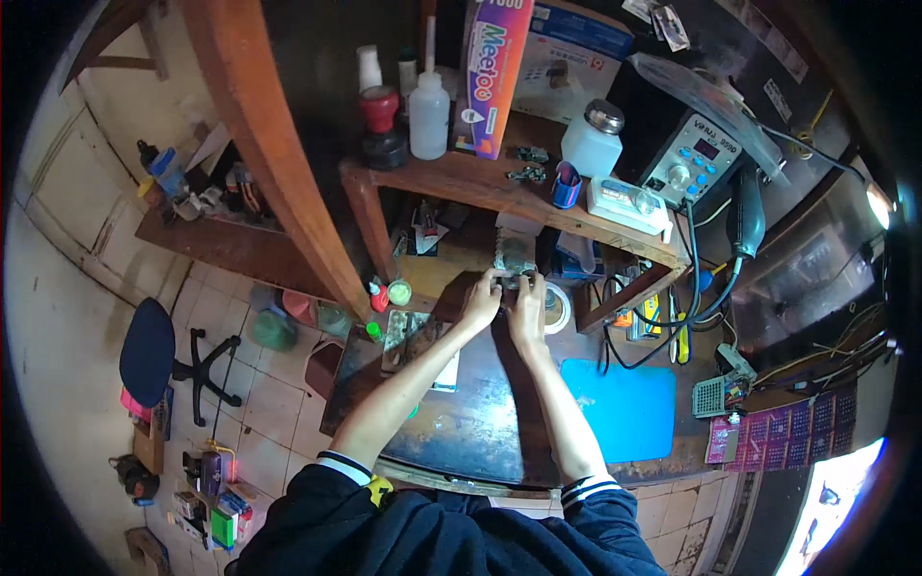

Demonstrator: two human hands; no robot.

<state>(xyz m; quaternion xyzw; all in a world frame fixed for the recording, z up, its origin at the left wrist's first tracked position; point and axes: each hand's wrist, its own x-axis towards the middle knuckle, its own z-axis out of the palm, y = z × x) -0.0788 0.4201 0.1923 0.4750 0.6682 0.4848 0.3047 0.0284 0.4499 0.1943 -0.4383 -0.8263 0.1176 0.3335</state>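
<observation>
Both my arms reach forward over the dark wooden bench (pixel 461 432) to the space under the shelf. My left hand (pixel 483 300) and my right hand (pixel 526 309) are side by side, fingers bent and pinched at the near edge of a small greyish, partly see-through item (pixel 516 252). Its kind is too small to make out, and my fingers hide its near part. Beside my right hand lies a white ring-shaped thing (pixel 558 309). A light, flat tray-like thing (pixel 396 336) with small dark pieces on it lies left of my left forearm.
A wooden shelf (pixel 461 187) above my hands bears bottles, boxes and a hot air station (pixel 696 158), its cable looping down right. A blue mat (pixel 619 408) lies right of my right forearm. A red bottle (pixel 377 296) and small jar (pixel 399 293) stand left.
</observation>
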